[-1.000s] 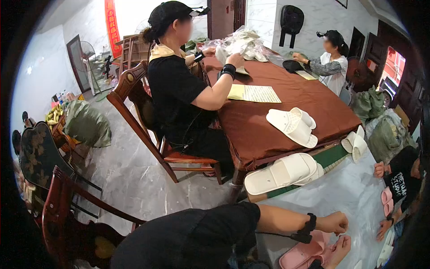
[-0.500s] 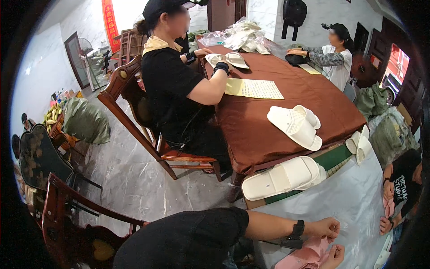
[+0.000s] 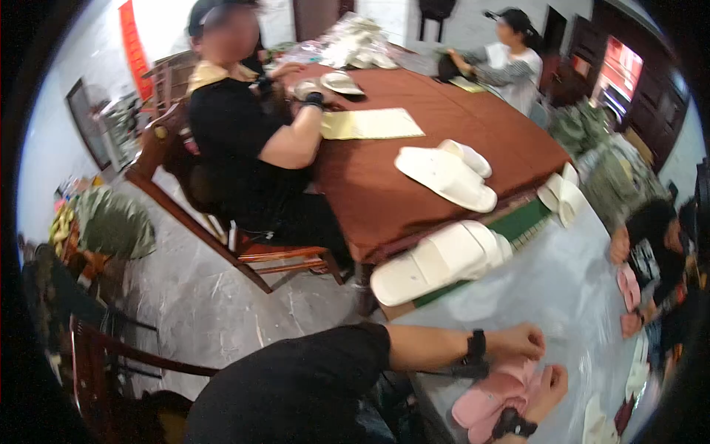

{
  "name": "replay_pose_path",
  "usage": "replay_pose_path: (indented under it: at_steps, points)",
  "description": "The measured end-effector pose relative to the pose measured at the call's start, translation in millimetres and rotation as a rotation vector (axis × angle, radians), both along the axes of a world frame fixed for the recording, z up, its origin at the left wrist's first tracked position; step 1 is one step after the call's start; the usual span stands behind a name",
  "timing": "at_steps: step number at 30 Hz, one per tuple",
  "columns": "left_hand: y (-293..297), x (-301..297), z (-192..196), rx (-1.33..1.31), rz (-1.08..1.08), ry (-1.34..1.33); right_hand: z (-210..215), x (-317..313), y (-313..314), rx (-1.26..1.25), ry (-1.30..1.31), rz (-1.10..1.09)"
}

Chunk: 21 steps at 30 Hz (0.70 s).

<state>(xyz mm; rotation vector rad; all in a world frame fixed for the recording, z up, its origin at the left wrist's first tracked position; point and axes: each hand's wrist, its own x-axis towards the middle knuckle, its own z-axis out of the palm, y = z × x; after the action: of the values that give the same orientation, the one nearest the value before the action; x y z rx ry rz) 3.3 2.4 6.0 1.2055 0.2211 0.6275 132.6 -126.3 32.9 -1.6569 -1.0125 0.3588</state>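
A pair of pink slippers [image 3: 481, 405] lies in front of me on the table's grey plastic cover. My left hand [image 3: 520, 342], a black band on its wrist, is above the slippers' straps with thumb and fingers pinched together. Closer to me, my right hand [image 3: 547, 388] also has its fingers curled in a pinch beside the straps; a black watch-like device is on that wrist. Whatever sits between the fingertips of either hand is too small and blurred to name.
Past my left arm stand large cream slippers [image 3: 436, 266] on a green strip. More white slippers [image 3: 447, 176] rest on the brown-covered table [image 3: 370, 200], where a person in black sits handling slippers. At right, another person holds a pink slipper [image 3: 629, 287]. A wooden chair [image 3: 140, 355] stands left.
The whole view has shifted, so more of the pink slippers and my right wrist now show. My hands remain near the straps, with fingers still pinched.
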Motion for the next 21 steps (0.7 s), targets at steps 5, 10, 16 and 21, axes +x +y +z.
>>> replay_pose_path:
  at_steps: [5, 10, 16, 21]
  points:
    - [13, 0, 3, 0.202, -0.005, 0.132, 11, 0, 8, -0.002, -0.076, 0.006]
    - [11, -1, 11, 0.073, -0.055, 0.175, 9, -1, 10, 0.071, 0.035, -0.063]
    - [-1, 1, 12, 0.009, -0.018, 0.202, 3, 2, -8, -0.034, 0.049, -0.052]
    - [0, -7, 19, -0.008, 0.062, 0.243, 11, -1, -6, -0.050, -0.029, 0.007]
